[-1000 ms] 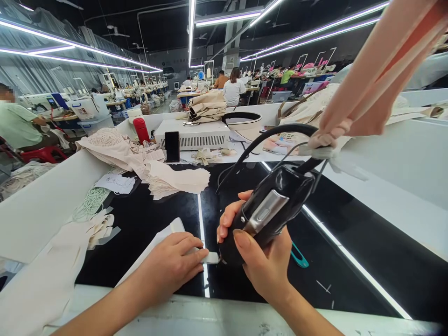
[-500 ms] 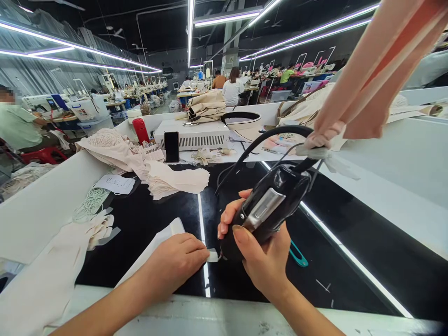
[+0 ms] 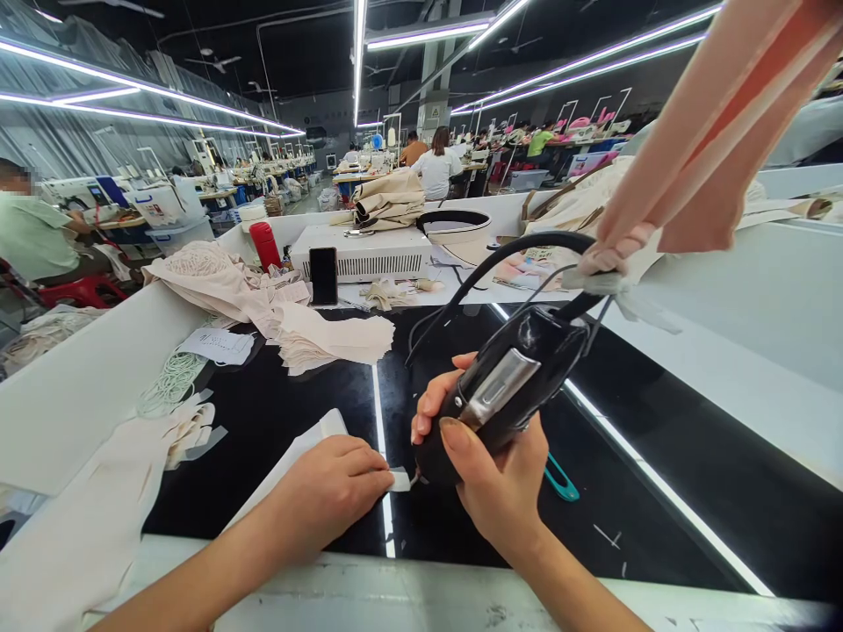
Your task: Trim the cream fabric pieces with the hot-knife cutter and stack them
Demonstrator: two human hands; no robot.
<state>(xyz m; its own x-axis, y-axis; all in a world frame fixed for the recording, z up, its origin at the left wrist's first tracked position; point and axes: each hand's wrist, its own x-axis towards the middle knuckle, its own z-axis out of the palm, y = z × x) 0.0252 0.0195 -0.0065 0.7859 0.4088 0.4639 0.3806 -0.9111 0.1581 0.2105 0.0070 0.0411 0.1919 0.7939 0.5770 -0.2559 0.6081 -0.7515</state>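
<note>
My right hand [image 3: 504,483] is wrapped round a black corded hand tool [image 3: 500,377] with a silver plate on its side. The tool leans down to the left, and its thin tip is close beside a small white fabric end [image 3: 399,480]. Whether the tip touches the fabric I cannot tell. My left hand [image 3: 342,483] is closed, with its fingertips pinching that white piece against the black glossy tabletop [image 3: 448,527]. A long white strip [image 3: 290,465] runs beneath the left hand and forearm. A knotted pink fabric band [image 3: 685,184] is tied near the top of the tool.
Stacked beige fabric pieces [image 3: 335,338], mint cord [image 3: 172,382] and a paper label [image 3: 217,345] lie at left. A phone [image 3: 323,276] leans on a white box [image 3: 375,259] by a red bottle [image 3: 264,246]. A teal cutter [image 3: 561,478] lies right of the tool. People work behind.
The black tool and my right hand have shifted very slightly to the right, and the pink band has swung a little the same way. My left hand stays nearly still.
</note>
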